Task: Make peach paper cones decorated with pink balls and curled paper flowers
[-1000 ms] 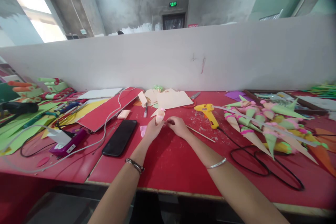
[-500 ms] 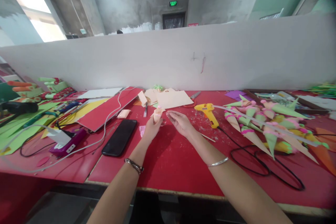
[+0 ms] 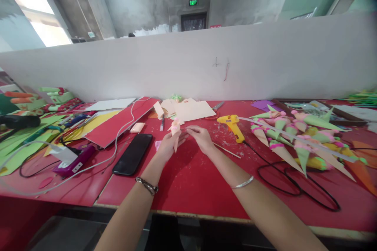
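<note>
A small peach paper cone (image 3: 176, 127) with pinkish trim at its top stands in my left hand (image 3: 167, 146), its point downward. The thumb and fingers of that hand hold it, with some fingertips stretched out to the right behind it. Close by on the right is my right hand (image 3: 203, 139), thumb and fingertips pinched together near the cone. Whatever the pinch holds, if anything, is too small to make out. A pink scrap (image 3: 158, 145) lies partly behind the left hand.
A yellow glue gun (image 3: 234, 126) lies to the right, its black cord looping on the red table (image 3: 203, 192). Beyond are several finished cones (image 3: 290, 159). Cream sheets (image 3: 196, 110), scissors (image 3: 218, 106) and a cutter (image 3: 162, 122) lie ahead. A phone (image 3: 133, 154) and purple power strip (image 3: 75, 160) are left.
My left hand has turned and loosened around the cone, so more of its body and its lower point now show. My right hand stays close beside it, fingers still pinched.
</note>
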Available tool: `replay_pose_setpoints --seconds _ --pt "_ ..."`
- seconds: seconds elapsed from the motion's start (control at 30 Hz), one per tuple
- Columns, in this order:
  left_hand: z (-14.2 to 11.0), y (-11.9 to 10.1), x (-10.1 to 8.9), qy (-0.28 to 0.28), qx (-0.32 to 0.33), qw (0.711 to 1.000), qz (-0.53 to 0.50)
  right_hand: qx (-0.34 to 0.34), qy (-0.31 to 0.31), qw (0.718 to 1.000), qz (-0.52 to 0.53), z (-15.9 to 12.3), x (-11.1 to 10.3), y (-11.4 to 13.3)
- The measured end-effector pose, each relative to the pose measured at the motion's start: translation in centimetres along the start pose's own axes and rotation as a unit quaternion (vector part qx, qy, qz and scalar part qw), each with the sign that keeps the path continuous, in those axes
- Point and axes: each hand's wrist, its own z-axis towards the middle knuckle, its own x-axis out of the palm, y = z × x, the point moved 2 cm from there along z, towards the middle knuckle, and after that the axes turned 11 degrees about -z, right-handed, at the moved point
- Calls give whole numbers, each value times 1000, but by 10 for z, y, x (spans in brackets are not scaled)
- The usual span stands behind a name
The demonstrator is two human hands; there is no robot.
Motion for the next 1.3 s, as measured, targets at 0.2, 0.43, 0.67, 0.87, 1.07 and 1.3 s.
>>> replay_pose_setpoints --seconds 0.2,0.43,0.67,0.87,1.07,1.3 --pt "-2 -1 1 5 -32 999 -32 -23 -17 998 -61 1 -1 0" --pt "-3 -4 3 -19 -82 995 -51 -53 39 995 -70 -1 1 5" --pt "-2 -8 1 -35 -80 993 -85 -87 85 990 -71 -3 2 15" --pt "-3 -9 2 -38 -70 993 -87 -73 34 995 -57 -6 2 17" --pt "-4 -9 5 -34 -61 998 -11 -10 -25 1000 -13 -3 -2 11" --pt "-5 -2 4 -35 -11 991 129 32 -32 998 50 0 -1 4"
